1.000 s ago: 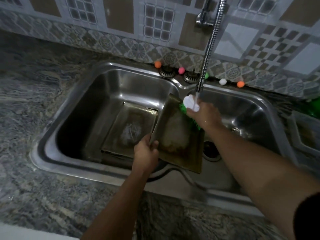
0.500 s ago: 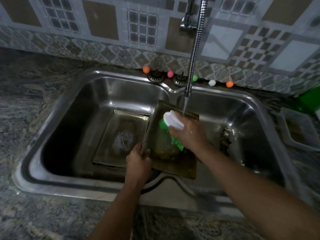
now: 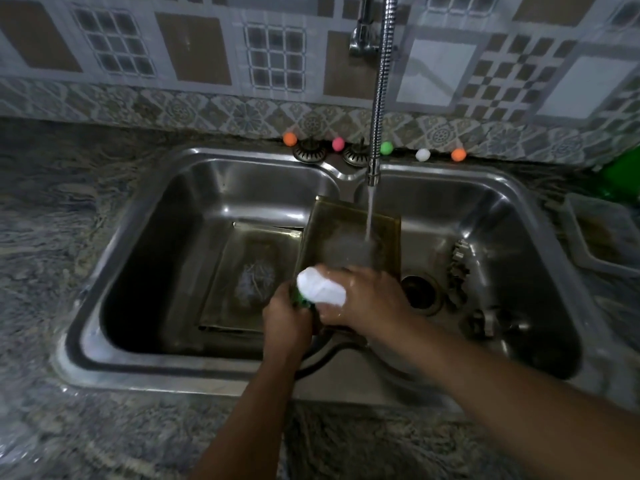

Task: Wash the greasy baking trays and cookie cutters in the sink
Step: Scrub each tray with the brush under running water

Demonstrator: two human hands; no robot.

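While water runs from the faucet (image 3: 380,98) onto the upper half of the tilted baking tray (image 3: 349,233), both hands crowd its near edge at centre frame. That tray leans across the divider between the two basins of the sink (image 3: 145,216), long axis running from its far edge just under the spout down toward the hands, so nearly all its greasy face lies above the fingers in the frame.

Left hand (image 3: 285,318) is curled round the tray's lower left corner, propping it. Right hand (image 3: 363,303) sits just right of it, touching, wrapped round a scrub brush (image 3: 321,289) with a white handle and green bristles peeking out between the two hands. Brush is at the bottom of the tray; my read is the next stroke has to push up and away, toward the stream, and the right hand is the one placed for it.

A second baking tray (image 3: 249,271) lies flat in the left basin, left of the hands. Cookie cutters (image 3: 459,261) wait in the right basin beside the drain (image 3: 420,292), well to the right.
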